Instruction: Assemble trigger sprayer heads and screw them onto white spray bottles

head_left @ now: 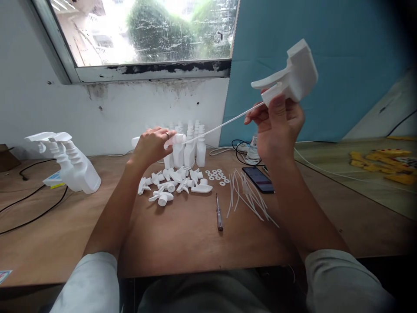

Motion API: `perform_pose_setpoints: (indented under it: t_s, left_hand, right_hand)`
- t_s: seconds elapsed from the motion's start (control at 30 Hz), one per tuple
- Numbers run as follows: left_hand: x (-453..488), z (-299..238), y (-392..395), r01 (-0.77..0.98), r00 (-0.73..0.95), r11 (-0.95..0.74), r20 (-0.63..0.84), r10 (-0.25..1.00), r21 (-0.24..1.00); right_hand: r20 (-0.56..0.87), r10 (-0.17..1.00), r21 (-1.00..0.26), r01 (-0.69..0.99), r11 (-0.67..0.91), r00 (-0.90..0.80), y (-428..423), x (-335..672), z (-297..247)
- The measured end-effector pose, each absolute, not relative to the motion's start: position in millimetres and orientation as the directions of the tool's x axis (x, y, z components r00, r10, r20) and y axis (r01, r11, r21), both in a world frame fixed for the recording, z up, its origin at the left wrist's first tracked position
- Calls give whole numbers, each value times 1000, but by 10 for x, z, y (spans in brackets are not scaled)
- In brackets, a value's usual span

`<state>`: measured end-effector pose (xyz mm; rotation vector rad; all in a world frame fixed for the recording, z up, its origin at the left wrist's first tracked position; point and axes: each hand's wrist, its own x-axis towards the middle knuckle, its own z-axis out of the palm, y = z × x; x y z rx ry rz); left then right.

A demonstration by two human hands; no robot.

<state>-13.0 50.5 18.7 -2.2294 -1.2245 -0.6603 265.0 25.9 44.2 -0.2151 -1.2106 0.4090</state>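
High on the right, my right hand (276,121) grips a white trigger spray head (301,74) by its collar. A thin white dip tube (224,124) slants down from that head toward the left. Its lower end meets the mouth of a white bottle (180,138); whether it is inside cannot be told. That bottle lies on its side in the air, with my left hand (153,145) wrapped round it, hiding most of its body. Below on the table sit several loose spray heads (176,174), white ring washers (215,174) and spare dip tubes (246,193).
Several upright white bottles (190,150) stand near the wall. Two bottles with spray heads (76,163) stand at left, by black cables (48,213). A screwdriver (219,213) and a phone (259,179) lie on the brown table (172,243). Yellow pieces (384,163) lie far right.
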Motion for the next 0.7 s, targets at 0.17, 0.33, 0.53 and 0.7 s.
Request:
perform_pose_setpoints:
  t_s: [0.17, 0.33, 0.53, 0.7]
  left_hand:
    - [-87, 208, 441, 846, 512, -481, 601, 614, -229]
    - [-138, 187, 498, 858, 496, -457, 605, 623, -234]
    - [-133, 179, 499, 861, 496, -443, 602, 626, -249]
    - [-61, 212, 390, 847, 509, -486, 596, 621, -217]
  right_hand:
    - [879, 355, -325, -145, 935, 319, 213, 2726, 488]
    - [876, 348, -341, -82, 936, 333, 177, 2813, 520]
    - [874, 358, -344, -100, 934, 329, 179, 2762, 504]
    - [867, 390, -351, -176, 920, 309, 179, 2696, 478]
